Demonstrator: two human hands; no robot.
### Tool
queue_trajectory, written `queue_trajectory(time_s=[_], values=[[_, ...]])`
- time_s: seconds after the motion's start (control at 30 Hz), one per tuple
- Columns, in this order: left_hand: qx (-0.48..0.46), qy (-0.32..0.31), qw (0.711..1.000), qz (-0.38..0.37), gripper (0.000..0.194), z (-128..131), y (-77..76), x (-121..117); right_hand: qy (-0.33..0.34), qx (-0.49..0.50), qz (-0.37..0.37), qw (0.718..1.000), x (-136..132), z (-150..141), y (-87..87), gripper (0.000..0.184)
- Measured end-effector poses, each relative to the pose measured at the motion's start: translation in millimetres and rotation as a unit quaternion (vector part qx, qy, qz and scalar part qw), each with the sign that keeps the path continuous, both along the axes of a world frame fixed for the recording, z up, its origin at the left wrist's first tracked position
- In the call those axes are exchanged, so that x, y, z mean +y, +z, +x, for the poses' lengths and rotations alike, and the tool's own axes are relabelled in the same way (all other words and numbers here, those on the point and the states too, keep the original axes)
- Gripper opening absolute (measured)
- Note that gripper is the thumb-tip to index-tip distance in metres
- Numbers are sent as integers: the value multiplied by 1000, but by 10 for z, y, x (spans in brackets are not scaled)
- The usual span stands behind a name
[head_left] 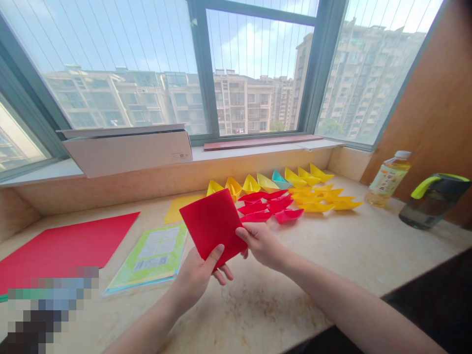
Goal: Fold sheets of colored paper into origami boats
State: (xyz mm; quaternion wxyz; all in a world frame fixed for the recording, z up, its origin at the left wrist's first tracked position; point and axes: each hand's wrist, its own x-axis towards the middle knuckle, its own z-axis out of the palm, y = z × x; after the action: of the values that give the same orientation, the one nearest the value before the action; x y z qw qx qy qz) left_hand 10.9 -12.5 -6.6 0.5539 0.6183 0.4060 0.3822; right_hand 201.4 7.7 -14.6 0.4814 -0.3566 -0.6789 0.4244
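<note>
Left hand (201, 275) of mine is partly closed on the near corner of a red paper square (212, 221), thumb flat on its face and fingers beneath. My right hand (263, 241) pinches the square's right edge, thumb on top. The square is held up over the bench (273, 300), tilted, with no writing on the face I see.

Just beyond it and to the right sit red paper boats (289, 216), with yellow boats (313, 207) to their right. More boats form a row on the far side, yellow apart from a blue one (281, 181).

To the left lies a green packet (162, 246) in clear wrapping; its pale printed panel and barcode-like block are too blurred to read. A yellow sheet (175, 209) lies past its far end, and a large red sheet (73, 241) farther left.

On the far-left sill, a white box (129, 155) carries small print and a square code at its right end, too tiny to make out. Far right, a white-capped bottle (389, 179) has a pale label whose characters I can't read, beside a dark jug (448, 196) with a lime-green handle.
</note>
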Motion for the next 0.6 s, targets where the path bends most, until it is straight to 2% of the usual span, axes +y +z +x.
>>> queue_trajectory(time_s=[0.1, 0.27, 0.33, 0.47, 0.53, 0.6], values=[[-18, 9, 1000, 10, 53, 16, -12, 10, -1, 9, -15, 1000, -23, -16, 25, 53], [-17, 61, 998, -11, 53, 22, 103, 11, 72, 15, -62, 995, -39, -38, 22, 51], [-17, 50, 997, -51, 51, 12, 138, -9, 75, 38, -61, 995, -43, -48, 12, 49], [-22, -31, 990, -136, 54, -15, 102, -57, 78, 64, -53, 993, -49, -45, 13, 49], [-23, -46, 990, -132, 56, -24, 62, -62, 88, 50, -53, 993, -48, -29, 22, 54], [-29, -30, 994, -104, 56, -33, 38, -48, 87, 20, -56, 994, -48, -7, 22, 61]])
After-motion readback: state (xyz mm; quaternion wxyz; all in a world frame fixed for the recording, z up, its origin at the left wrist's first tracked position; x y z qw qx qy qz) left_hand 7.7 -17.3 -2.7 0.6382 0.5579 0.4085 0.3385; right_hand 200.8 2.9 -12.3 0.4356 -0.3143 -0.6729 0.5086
